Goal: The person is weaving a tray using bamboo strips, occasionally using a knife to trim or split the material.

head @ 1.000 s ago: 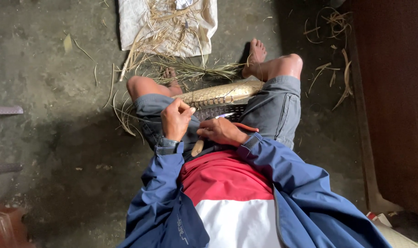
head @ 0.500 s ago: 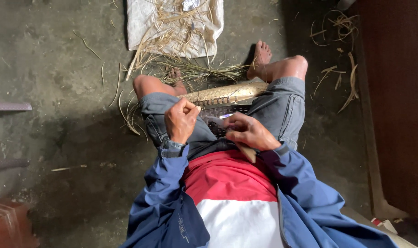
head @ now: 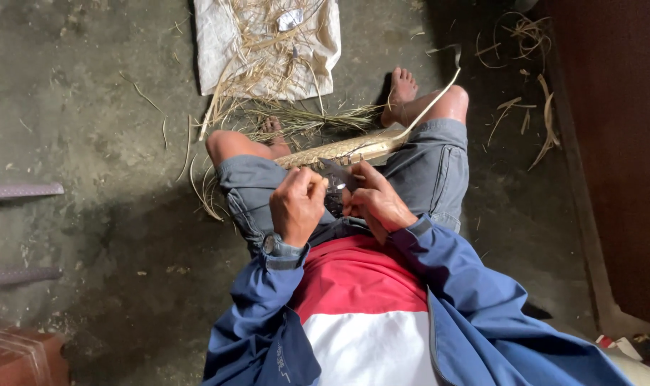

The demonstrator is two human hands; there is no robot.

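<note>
1. One white sack (head: 225,43) lies flat on the concrete floor (head: 89,129) ahead of my feet, with a loose heap of dry straw (head: 268,50) on top of it and more stalks spilling off its near edge.
2. Across my lap rests a woven straw mat (head: 346,149), lying on my grey shorts (head: 432,164) between my knees.
3. One long pale strip (head: 432,100) runs up from the mat's right end and curls over above my right knee.
4. My left hand (head: 296,204) is curled into a fist just beside the mat's near edge, pinching something thin that I cannot make out.
5. My right hand (head: 375,204) is closed around a small dark tool (head: 337,174), its tip touching the mat.
</note>
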